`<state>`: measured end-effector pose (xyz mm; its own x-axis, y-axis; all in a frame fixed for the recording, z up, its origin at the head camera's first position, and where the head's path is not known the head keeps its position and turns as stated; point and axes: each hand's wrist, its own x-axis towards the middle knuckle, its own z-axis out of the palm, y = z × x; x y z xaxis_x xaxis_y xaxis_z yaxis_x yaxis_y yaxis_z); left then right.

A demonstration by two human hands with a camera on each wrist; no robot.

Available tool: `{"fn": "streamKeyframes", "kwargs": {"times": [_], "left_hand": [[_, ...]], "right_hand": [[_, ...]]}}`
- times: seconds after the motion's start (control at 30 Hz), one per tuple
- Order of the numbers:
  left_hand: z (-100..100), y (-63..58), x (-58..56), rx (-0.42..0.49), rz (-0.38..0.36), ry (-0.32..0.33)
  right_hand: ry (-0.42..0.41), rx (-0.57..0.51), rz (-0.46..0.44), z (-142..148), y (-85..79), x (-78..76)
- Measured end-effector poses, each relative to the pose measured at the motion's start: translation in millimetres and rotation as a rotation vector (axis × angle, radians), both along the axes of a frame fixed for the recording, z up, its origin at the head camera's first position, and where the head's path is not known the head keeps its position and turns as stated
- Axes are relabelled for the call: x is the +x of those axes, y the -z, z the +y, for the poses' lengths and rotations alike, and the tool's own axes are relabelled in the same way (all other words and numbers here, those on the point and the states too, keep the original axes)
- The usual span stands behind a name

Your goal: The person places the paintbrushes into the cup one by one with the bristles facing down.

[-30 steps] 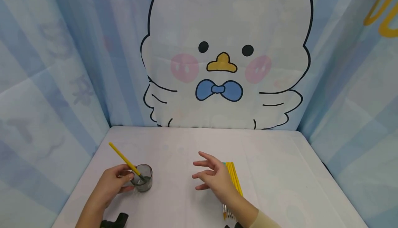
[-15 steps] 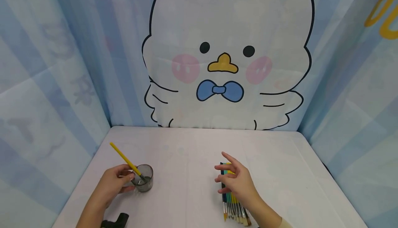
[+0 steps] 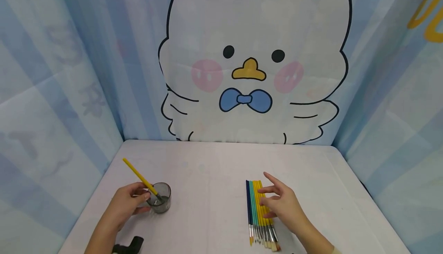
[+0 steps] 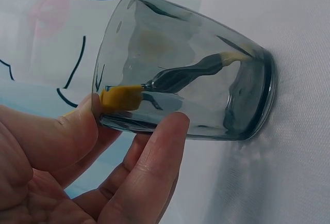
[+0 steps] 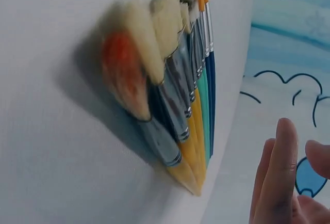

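At the left of the table, my left hand [image 3: 122, 206] grips a grey-tinted glass [image 3: 164, 208] near its rim. A yellow-handled paintbrush [image 3: 138, 175] leans in the glass, bristles down, its handle passing over the fingers. In the left wrist view, the thumb is at the rim by the handle and a fingertip lies along the side of the glass [image 4: 227, 35]. My right hand [image 3: 285, 206] hovers by a row of several paintbrushes [image 3: 255, 208], fingers spread and holding nothing. Dark blue, teal and yellow handles lie side by side, bristles toward me; fingers cover part of the yellow ones.
A black object [image 3: 129, 246] shows beside my left forearm at the bottom edge. White cloth covers the table [image 3: 207, 161]. A backdrop with a cartoon bird [image 3: 249, 123] rises behind it, and pale blue curtains [image 3: 59, 131] close in both sides.
My right hand has moved right across the row of paintbrushes, uncovering the blue and teal handles. The left hand, the glass and its paintbrush have stayed in place.
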<state>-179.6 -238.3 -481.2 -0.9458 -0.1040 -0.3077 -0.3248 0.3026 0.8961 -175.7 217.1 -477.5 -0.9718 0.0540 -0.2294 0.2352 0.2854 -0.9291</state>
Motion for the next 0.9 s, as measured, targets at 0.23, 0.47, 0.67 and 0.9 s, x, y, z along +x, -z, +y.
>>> {"fn": "streamKeyframes", "kwargs": {"times": [0.23,0.47,0.67,0.9], "left_hand": [[-0.1,-1.1,0.2,0.001,0.002,-0.001],[-0.5,-0.5,-1.3,0.011,-0.012,-0.011],[-1.4,-0.7,0.2,0.022,-0.018,-0.001],[-1.0,-1.2,0.7,0.022,-0.016,-0.012]], "right_hand": [[-0.01,0.098,-0.029,11.5,3.8,-4.1],[-0.012,0.193,-0.052,19.0,6.5,-11.7],[-0.016,0.269,-0.087,21.4,9.7,-18.0],[-0.04,0.347,-0.104,23.7,15.8,-22.9]]}}
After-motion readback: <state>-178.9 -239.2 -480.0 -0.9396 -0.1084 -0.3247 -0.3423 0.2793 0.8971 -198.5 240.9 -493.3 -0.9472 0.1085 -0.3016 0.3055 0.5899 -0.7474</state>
